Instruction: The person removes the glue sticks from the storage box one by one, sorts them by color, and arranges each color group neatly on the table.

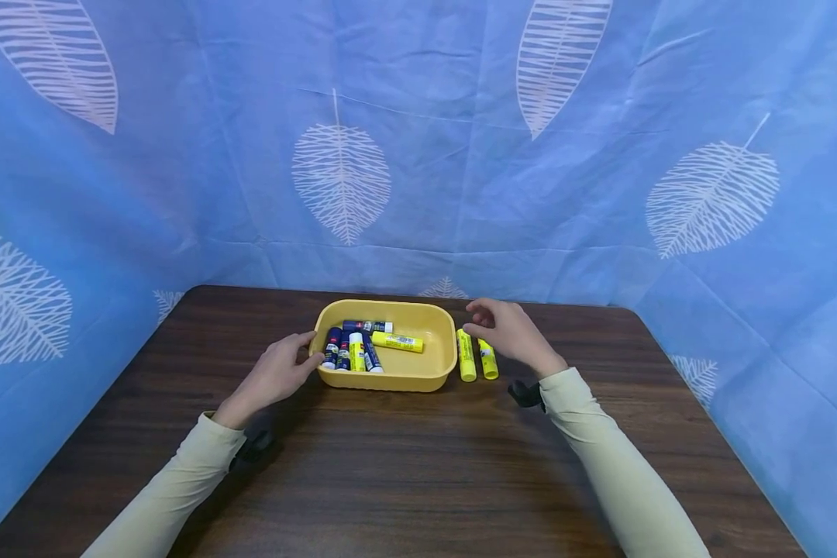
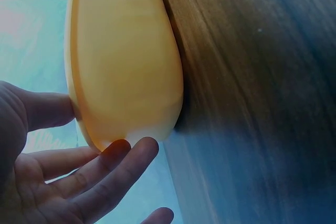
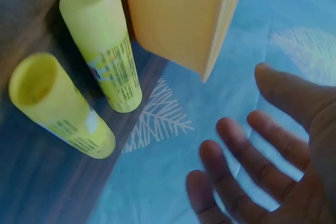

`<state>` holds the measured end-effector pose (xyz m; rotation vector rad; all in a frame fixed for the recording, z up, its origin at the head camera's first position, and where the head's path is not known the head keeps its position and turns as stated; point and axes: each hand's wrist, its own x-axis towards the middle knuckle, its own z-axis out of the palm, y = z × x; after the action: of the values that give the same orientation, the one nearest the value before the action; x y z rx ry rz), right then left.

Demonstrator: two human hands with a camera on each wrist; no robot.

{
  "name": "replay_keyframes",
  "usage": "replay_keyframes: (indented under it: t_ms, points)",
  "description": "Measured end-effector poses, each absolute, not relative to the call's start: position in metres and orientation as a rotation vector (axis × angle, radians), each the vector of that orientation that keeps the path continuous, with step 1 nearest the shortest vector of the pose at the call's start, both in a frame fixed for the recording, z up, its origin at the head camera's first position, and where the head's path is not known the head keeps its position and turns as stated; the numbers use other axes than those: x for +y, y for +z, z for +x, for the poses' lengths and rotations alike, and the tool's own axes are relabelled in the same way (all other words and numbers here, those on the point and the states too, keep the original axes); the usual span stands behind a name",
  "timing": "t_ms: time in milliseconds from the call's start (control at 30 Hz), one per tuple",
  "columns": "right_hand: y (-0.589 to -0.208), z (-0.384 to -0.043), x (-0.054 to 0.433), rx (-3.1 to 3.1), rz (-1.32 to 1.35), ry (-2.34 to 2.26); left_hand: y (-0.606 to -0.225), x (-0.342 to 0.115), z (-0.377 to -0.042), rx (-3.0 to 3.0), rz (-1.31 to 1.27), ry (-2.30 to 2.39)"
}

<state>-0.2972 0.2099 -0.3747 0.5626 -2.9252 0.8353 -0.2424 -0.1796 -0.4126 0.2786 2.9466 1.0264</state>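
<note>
My left hand (image 1: 279,370) grips the left end of a yellow plastic tray (image 1: 390,382), its thumb at the rim and fingers against the outer wall (image 2: 126,51). Inside lie several dark blue glue sticks (image 1: 332,346) with white ends, a yellow glue stick with a white end (image 1: 356,353) and an all-yellow glue stick (image 1: 397,342). Beyond the tray's right end, a yellow glue stick (image 1: 466,356) and a second yellow glue stick (image 1: 489,361) lie on the table. Just above them hovers my right hand (image 1: 505,329), fingers relaxed and holding nothing; the right wrist view shows both sticks apart from it.
The dark wooden table (image 1: 418,465) has its far edge close behind the tray. A blue cloth (image 1: 425,194) with white leaf prints hangs around the back and sides. Dark straps are on both wrists.
</note>
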Motion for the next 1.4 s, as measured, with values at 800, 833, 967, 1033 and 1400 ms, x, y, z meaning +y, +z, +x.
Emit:
replay_keyframes:
  t_ms: [800,833,967,1033,1400]
  points:
    - [-0.373,-0.344,0.129,-3.111,1.279,0.171,-0.414,-0.177,-0.244,2.947,0.290,1.024]
    - [-0.373,-0.344,0.127,-3.117,1.281,0.146,-0.414,-0.177,-0.244,2.948,0.290,1.022]
    - [-0.373,-0.345,0.120,-3.151,1.257,0.073,-0.413,-0.177,-0.244,2.947,0.286,1.022]
    - [-0.375,-0.344,0.117,-3.173,1.250,0.045,-0.414,-0.177,-0.244,2.943,0.282,1.024]
    - [-0.375,-0.341,0.104,-3.251,1.298,0.046,-0.413,-0.180,-0.244,2.937,0.253,1.027]
